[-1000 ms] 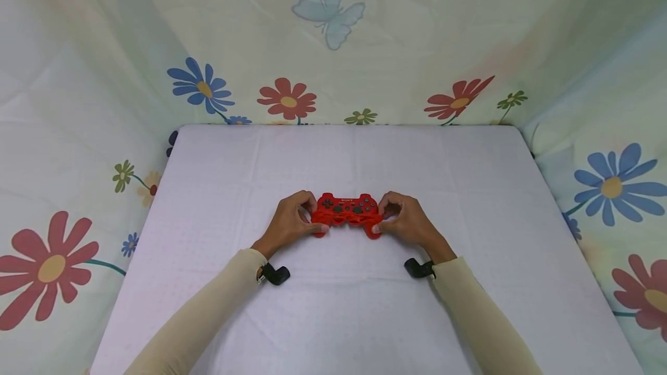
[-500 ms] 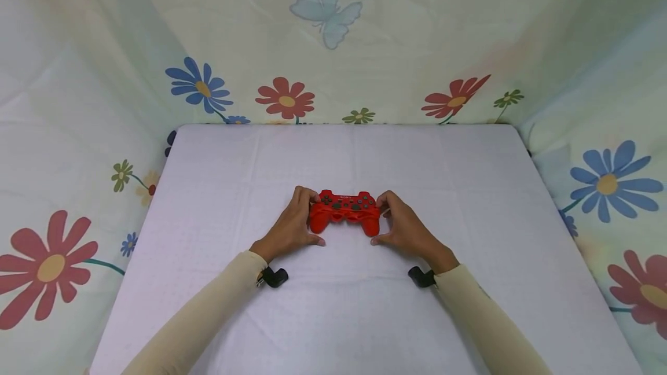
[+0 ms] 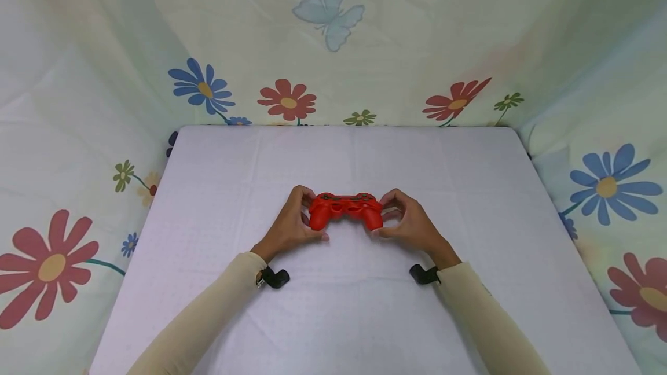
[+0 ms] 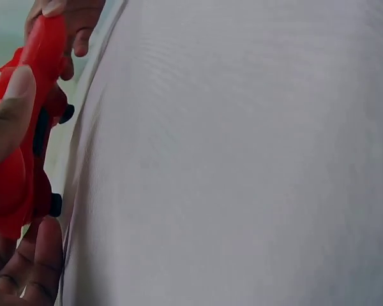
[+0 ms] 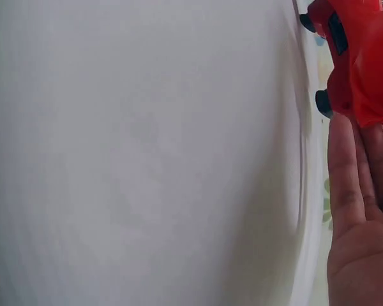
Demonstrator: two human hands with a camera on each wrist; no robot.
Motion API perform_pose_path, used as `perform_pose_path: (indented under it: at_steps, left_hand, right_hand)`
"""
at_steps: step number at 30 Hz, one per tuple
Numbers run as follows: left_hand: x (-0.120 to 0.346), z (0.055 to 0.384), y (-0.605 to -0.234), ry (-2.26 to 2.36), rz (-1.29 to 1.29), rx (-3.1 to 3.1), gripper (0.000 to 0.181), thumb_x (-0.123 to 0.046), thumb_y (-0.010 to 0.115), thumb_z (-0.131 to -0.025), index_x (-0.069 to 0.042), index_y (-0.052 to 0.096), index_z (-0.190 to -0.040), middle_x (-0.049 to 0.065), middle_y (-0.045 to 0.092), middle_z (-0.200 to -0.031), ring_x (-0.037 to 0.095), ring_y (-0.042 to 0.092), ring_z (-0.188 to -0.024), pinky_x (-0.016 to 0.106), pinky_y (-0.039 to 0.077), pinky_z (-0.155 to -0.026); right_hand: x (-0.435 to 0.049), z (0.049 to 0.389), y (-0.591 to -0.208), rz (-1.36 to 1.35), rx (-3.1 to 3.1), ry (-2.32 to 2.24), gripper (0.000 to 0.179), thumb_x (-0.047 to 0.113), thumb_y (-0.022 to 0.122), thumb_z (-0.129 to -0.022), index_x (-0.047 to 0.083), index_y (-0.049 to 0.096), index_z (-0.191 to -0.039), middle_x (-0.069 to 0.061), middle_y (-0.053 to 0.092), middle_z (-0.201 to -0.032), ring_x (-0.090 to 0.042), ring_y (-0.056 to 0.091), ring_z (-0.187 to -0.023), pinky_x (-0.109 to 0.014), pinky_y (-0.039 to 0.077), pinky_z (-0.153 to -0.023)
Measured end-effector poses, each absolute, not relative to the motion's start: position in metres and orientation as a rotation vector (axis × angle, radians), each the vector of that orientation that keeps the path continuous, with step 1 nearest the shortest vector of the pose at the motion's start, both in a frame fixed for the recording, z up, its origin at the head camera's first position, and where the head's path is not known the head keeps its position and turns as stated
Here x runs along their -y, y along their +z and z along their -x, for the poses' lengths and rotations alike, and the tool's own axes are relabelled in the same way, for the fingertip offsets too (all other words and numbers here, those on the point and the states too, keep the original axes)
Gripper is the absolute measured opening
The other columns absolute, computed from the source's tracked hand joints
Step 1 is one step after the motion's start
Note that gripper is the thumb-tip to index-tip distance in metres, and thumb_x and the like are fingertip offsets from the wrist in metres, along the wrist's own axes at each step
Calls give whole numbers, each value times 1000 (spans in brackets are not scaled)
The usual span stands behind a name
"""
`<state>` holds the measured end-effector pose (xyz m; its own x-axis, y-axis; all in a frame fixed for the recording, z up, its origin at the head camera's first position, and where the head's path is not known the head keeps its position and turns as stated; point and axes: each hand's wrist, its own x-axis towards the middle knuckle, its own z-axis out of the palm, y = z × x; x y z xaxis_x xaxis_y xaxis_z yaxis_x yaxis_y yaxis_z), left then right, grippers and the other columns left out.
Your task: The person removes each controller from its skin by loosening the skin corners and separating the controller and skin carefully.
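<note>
A red game controller (image 3: 346,198), its face dark-buttoned, is held level between the two hands above the white table. A smooth red cover (image 3: 321,214) wraps its handles and lower edge. The left hand (image 3: 292,217) grips the left end, fingers at the far side and thumb near the handle. On the opposite end the right hand (image 3: 414,221) grips likewise, its thumb by the right handle. In the left wrist view, a thumb (image 4: 13,115) presses the red cover. Dark protruding parts show on the controller's far edge (image 5: 323,102) in the right wrist view.
The white cloth-covered table (image 3: 344,305) spreads around the hands. Flower-printed curtains (image 3: 396,33) stand behind it and along both sides. A small black device (image 3: 275,278) is strapped to the left wrist, and a similar one (image 3: 423,275) to the right.
The red cover, bunched across the controller's middle a second ago, now lies smooth over the handles. The controller has tilted so its handles face more upward. Both thumbs came off the handles, then moved back in.
</note>
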<state>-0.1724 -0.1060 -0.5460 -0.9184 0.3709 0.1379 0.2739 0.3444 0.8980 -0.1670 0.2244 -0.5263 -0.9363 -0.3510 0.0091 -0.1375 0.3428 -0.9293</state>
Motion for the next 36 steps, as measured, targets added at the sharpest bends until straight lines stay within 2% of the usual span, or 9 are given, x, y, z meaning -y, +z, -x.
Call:
perform_pose_path:
  at_steps: [3, 7, 18, 28, 33, 36]
  left_hand:
    - [106, 172, -546, 1646, -596, -2510, 90, -23, 105, -64, -15, 44, -131, 3, 55, -116, 18, 56, -106, 27, 58, -74]
    - [105, 173, -546, 1644, -616, -2531, 89, -21, 106, -62, -14, 46, -127, 4, 55, -111, 19, 57, -98, 26, 57, -70]
    - [103, 171, -547, 1556, -726, -2627, 79, -24, 108, -58, -15, 51, -112, 1, 53, -103, 17, 57, -84, 24, 54, -67]
    - [102, 168, -551, 1497, -757, -2721, 74, -26, 109, -55, -15, 53, -103, 0, 52, -94, 13, 57, -79, 21, 52, -65]
    - [101, 168, -550, 1507, -736, -2740, 75, -26, 108, -56, -14, 52, -104, 2, 51, -97, 15, 57, -76, 21, 52, -64]
    - [100, 170, -548, 1536, -692, -2732, 76, -25, 108, -57, -14, 51, -106, 3, 50, -102, 16, 57, -75, 21, 54, -64]
  right_hand:
    - [-220, 165, -528, 382, -2370, -1658, 73, 6, 99, -71, 4, 54, -128, -15, 63, -126, -27, 67, -112, -24, 61, -92]
    - [-215, 163, -529, 364, -2429, -1603, 78, 12, 101, -69, 6, 53, -130, -14, 63, -126, -29, 68, -109, -21, 60, -91]
    - [-218, 166, -530, 419, -2529, -1533, 62, 17, 106, -62, 9, 64, -108, -8, 67, -104, -23, 72, -91, -25, 60, -82]
    - [-221, 165, -535, 441, -2554, -1553, 53, 18, 106, -60, 11, 67, -95, -7, 67, -91, -28, 70, -82, -25, 58, -75]
    - [-221, 165, -535, 446, -2509, -1581, 57, 16, 104, -65, 9, 63, -104, -9, 65, -99, -26, 70, -84, -25, 59, -76]
    - [-220, 165, -533, 433, -2465, -1586, 66, 15, 103, -67, 8, 59, -115, -10, 64, -110, -25, 71, -94, -25, 61, -84]
